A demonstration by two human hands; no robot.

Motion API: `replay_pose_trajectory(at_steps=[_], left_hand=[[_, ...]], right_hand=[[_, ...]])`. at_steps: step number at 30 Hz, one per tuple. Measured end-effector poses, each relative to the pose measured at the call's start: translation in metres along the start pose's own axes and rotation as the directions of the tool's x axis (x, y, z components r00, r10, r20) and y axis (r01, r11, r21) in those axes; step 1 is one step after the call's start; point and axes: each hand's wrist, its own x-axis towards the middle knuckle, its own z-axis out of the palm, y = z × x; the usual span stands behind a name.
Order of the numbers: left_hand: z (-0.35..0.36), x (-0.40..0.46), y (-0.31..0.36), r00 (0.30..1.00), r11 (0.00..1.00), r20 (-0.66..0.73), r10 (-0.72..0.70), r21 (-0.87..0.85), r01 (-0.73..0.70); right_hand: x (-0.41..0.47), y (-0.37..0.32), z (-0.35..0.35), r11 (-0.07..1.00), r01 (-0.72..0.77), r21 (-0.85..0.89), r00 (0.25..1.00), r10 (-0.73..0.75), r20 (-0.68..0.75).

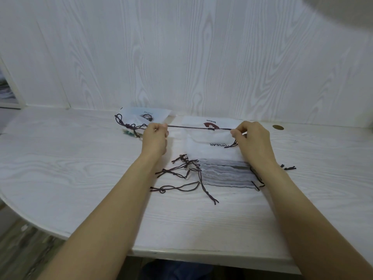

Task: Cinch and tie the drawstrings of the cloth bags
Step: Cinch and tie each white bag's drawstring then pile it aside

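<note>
We pinch the dark string (193,127) tight between our left hand (154,138) and right hand (252,140), above the white bags (218,158) on the bench (80,168).

"POPULAR" and "broun" on bag (214,138)

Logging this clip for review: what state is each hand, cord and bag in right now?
left hand: pinches one end of the taut cord
right hand: pinches the other end
taut cord: stretched straight between the hands, small knot near the right
top bag: flat on the stack, mouth not cinched
stack of bags: layered flat, loose cords trailing left
far bag: apart at the back, cord knotted
</note>
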Motion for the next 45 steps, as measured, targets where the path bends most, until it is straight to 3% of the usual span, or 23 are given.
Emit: replay_pose_trajectory(at_steps=[4,8,10,12,14,16,18,20,23,26,29,31,33,35,38,42,45], left_hand=[[0.005,-0.013,0.016,0.958,0.897,0.233,-0.165,-0.369,0.244],[0.007,-0.02,0.019,0.861,0.78,0.461,-0.213,-0.451,0.434],[0.005,-0.021,0.019,0.827,0.701,0.516,-0.223,-0.505,0.504],[0.004,-0.019,0.02,0.821,0.709,0.514,-0.249,-0.48,0.516],[0.005,-0.018,0.021,0.845,0.839,0.454,-0.281,-0.31,0.446],[0.008,-0.021,0.023,0.89,0.957,0.378,-0.253,-0.035,0.287],[0.012,-0.03,0.024,0.932,0.969,0.335,-0.14,0.238,0.06],[0.016,-0.034,0.019,0.936,0.91,0.349,0.034,0.376,-0.173],[0.016,-0.037,0.017,0.887,0.884,0.42,0.193,0.318,-0.343],[0.017,-0.037,0.018,0.847,0.896,0.477,0.233,0.234,-0.378],[0.021,-0.036,0.021,0.907,0.977,0.392,0.155,0.074,-0.199],[0.022,-0.033,0.023,0.931,0.992,0.356,0.078,-0.123,-0.036],[0.022,-0.032,0.027,0.927,0.925,0.375,0.013,-0.356,0.131],[0.02,-0.033,0.029,0.905,0.849,0.424,-0.016,-0.473,0.236],[0.019,-0.037,0.029,0.88,0.862,0.474,0.021,-0.454,0.224],[0.021,-0.04,0.021,0.879,0.967,0.454,0.149,-0.251,-0.035],[0.025,-0.043,0.017,0.842,0.973,0.488,0.231,-0.121,-0.196]], right_hand=[[0.002,-0.005,-0.006,0.96,-0.076,0.269,0.997,0.078,0.004],[0.001,-0.012,-0.006,0.903,-0.12,0.413,0.993,0.102,0.066],[-0.001,-0.013,-0.007,0.861,-0.147,0.486,0.989,0.114,0.097],[-0.002,-0.015,-0.009,0.788,-0.195,0.584,0.98,0.128,0.154],[-0.003,-0.018,-0.012,0.683,-0.257,0.683,0.964,0.132,0.232],[-0.005,-0.02,-0.014,0.574,-0.313,0.757,0.947,0.123,0.297],[-0.006,-0.022,-0.015,0.505,-0.342,0.792,0.935,0.102,0.339],[-0.007,-0.022,-0.013,0.454,-0.358,0.816,0.928,0.082,0.362],[-0.006,-0.022,-0.01,0.402,-0.368,0.838,0.925,0.067,0.374],[-0.007,-0.022,-0.01,0.378,-0.351,0.857,0.933,0.059,0.356],[-0.008,-0.022,-0.007,0.421,-0.324,0.847,0.942,0.063,0.329],[-0.008,-0.021,-0.004,0.495,-0.306,0.813,0.947,0.072,0.313],[-0.008,-0.021,-0.002,0.565,-0.285,0.774,0.952,0.074,0.296],[-0.008,-0.021,-0.001,0.594,-0.274,0.756,0.955,0.076,0.287],[-0.009,-0.022,-0.001,0.589,-0.284,0.757,0.95,0.068,0.304],[-0.012,-0.025,-0.002,0.582,-0.283,0.762,0.944,0.028,0.329],[-0.014,-0.026,-0.003,0.605,-0.258,0.753,0.951,0.02,0.31]])
